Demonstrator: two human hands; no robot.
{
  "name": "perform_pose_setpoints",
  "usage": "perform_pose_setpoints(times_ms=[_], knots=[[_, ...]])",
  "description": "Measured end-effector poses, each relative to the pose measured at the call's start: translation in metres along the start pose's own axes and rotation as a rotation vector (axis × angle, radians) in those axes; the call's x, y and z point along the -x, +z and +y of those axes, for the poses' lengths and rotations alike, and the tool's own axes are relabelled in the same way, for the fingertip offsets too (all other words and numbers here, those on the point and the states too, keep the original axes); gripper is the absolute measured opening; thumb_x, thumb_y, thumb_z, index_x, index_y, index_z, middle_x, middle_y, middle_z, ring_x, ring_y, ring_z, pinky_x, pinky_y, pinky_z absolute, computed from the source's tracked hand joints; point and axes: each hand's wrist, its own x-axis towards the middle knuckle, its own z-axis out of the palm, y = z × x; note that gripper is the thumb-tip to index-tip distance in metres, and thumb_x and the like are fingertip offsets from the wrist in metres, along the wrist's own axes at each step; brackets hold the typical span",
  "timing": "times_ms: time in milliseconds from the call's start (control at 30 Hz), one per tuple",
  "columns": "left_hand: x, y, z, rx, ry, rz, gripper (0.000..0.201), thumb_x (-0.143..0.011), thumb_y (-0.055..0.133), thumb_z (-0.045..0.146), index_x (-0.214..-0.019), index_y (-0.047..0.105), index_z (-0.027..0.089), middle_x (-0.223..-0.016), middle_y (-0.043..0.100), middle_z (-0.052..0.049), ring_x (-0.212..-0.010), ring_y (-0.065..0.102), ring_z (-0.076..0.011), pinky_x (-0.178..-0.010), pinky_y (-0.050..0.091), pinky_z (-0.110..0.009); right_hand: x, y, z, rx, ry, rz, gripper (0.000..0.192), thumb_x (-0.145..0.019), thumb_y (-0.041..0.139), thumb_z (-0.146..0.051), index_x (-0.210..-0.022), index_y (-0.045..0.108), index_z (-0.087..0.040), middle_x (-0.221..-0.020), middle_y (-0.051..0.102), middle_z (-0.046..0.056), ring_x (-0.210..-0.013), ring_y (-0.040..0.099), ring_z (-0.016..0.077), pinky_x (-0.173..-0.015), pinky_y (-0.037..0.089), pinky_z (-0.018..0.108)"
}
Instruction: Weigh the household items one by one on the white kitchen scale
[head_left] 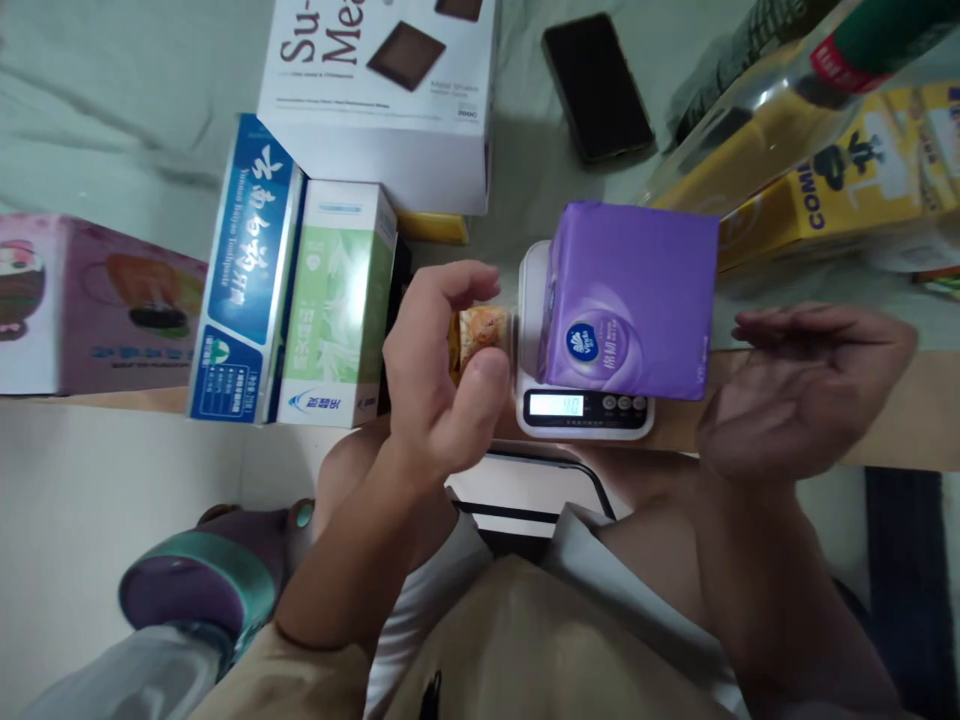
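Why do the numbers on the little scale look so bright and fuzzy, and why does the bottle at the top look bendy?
In the head view, the scale display glows against the dim scene, so its digits wash out. The bottle sits near the corner, where the wide lens stretches and curves things. The purple tissue pack in the middle looks fairly sharp; the right hand is slightly soft.

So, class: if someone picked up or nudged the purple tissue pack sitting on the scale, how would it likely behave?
The purple tissue pack looks soft-wrapped, so it would probably dent rather than stay stiff. The scale shows a low reading, so it is likely light for its bulk. It overhangs the platform, so a push might slide or tip it off.
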Motion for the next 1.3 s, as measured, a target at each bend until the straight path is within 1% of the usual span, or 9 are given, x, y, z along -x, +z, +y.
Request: perform_pose_setpoints(times_ms=[100, 233, 433, 533, 633, 767, 867, 1133, 1300], knots=[[-0.002, 0.003, 0.008, -0.007, -0.008, 0.02, 0.032, -0.107, 0.06, 0.048, -0.13, 0.071, 0.028, -0.1, 0.075, -0.003, -0.087, 0.071, -0.0166, -0.078, 0.06, -0.034, 0.0, -0.003, -0.002, -0.022, 0.042, -0.019, 0.041, -0.079, 0.069, -0.06, -0.091, 0.067, -0.02, -0.082, 0.059, 0.0, -0.073, 0.063, 0.0165, -0.069, 0.044, 0.034], [-0.007, 0.011, 0.013, -0.056, 0.021, 0.077, 0.024, -0.113, 0.05, 0.026, -0.121, 0.072, 0.031, -0.08, 0.069, 0.003, -0.05, 0.052, -0.0071, -0.049, 0.044, -0.027, 0.002, -0.002, -0.005, -0.002, 0.054, -0.043, 0.043, -0.082, 0.069, -0.062, -0.093, 0.066, -0.021, -0.081, 0.057, 0.0, -0.076, 0.062, 0.0167, -0.07, 0.046, 0.034], [-0.013, 0.01, 0.01, -0.154, 0.109, 0.027, 0.023, -0.092, 0.056, 0.003, -0.081, 0.063, 0.022, -0.089, 0.064, -0.004, -0.075, 0.062, -0.0144, -0.06, 0.05, -0.03, 0.003, -0.002, -0.011, -0.015, 0.096, -0.051, 0.047, -0.082, 0.073, -0.064, -0.094, 0.067, -0.019, -0.083, 0.059, 0.0, -0.076, 0.064, 0.0162, -0.068, 0.044, 0.031], [-0.013, 0.009, 0.014, -0.076, 0.093, -0.028, 0.027, -0.076, 0.048, -0.006, -0.07, 0.051, 0.02, -0.069, 0.057, 0.001, -0.061, 0.053, -0.0112, -0.054, 0.041, -0.029, 0.003, -0.001, -0.013, -0.013, 0.123, -0.049, 0.045, -0.079, 0.073, -0.062, -0.093, 0.067, -0.02, -0.083, 0.06, 0.0, -0.075, 0.065, 0.0163, -0.068, 0.045, 0.032], [-0.012, 0.008, 0.018, -0.023, 0.077, -0.075, 0.026, -0.078, 0.048, -0.002, -0.07, 0.053, 0.021, -0.058, 0.052, 0.003, -0.049, 0.044, -0.011, -0.047, 0.033, -0.031, 0.005, 0.0, -0.014, 0.024, 0.123, -0.071, 0.039, -0.082, 0.068, -0.059, -0.095, 0.067, -0.022, -0.083, 0.059, -0.001, -0.074, 0.064, 0.0165, -0.069, 0.046, 0.034], [-0.008, 0.01, 0.017, -0.039, -0.015, -0.068, 0.026, -0.105, 0.049, 0.027, -0.088, 0.068, 0.024, -0.076, 0.064, -0.002, -0.067, 0.06, -0.0175, -0.062, 0.047, -0.037, 0.008, -0.002, -0.016, 0.051, 0.154, -0.141, 0.041, -0.082, 0.068, -0.062, -0.097, 0.066, -0.024, -0.087, 0.062, -0.001, -0.078, 0.064, 0.0169, -0.072, 0.047, 0.036], [-0.007, 0.011, 0.016, -0.043, -0.104, -0.088, 0.031, -0.106, 0.053, 0.051, -0.107, 0.07, 0.025, -0.101, 0.071, -0.008, -0.094, 0.069, -0.0262, -0.081, 0.056, -0.045, 0.013, -0.002, -0.022, 0.105, 0.259, -0.241, 0.048, -0.083, 0.071, -0.069, -0.103, 0.068, -0.025, -0.096, 0.068, 0.001, -0.091, 0.067, 0.0197, -0.082, 0.051, 0.04], [-0.006, 0.014, 0.024, -0.109, -0.012, -0.254, 0.043, -0.111, 0.045, 0.049, -0.129, 0.063, 0.016, -0.124, 0.073, -0.016, -0.116, 0.072, -0.0279, -0.1, 0.062, -0.047, 0.027, 0.004, -0.035, 0.085, 0.314, -0.43, 0.056, -0.093, 0.066, -0.064, -0.14, 0.071, -0.033, -0.138, 0.072, 0.004, -0.13, 0.068, 0.0307, -0.112, 0.058, 0.055], [-0.006, 0.012, 0.029, -0.034, 0.022, -0.134, 0.04, -0.107, 0.05, 0.051, -0.132, 0.063, 0.022, -0.134, 0.071, -0.016, -0.129, 0.071, -0.0329, -0.098, 0.067, -0.052, 0.037, 0.016, -0.044, 0.048, 0.27, -0.44, 0.063, -0.092, 0.067, -0.065, -0.146, 0.069, -0.034, -0.146, 0.067, 0.006, -0.141, 0.063, 0.0346, -0.126, 0.048, 0.065]])
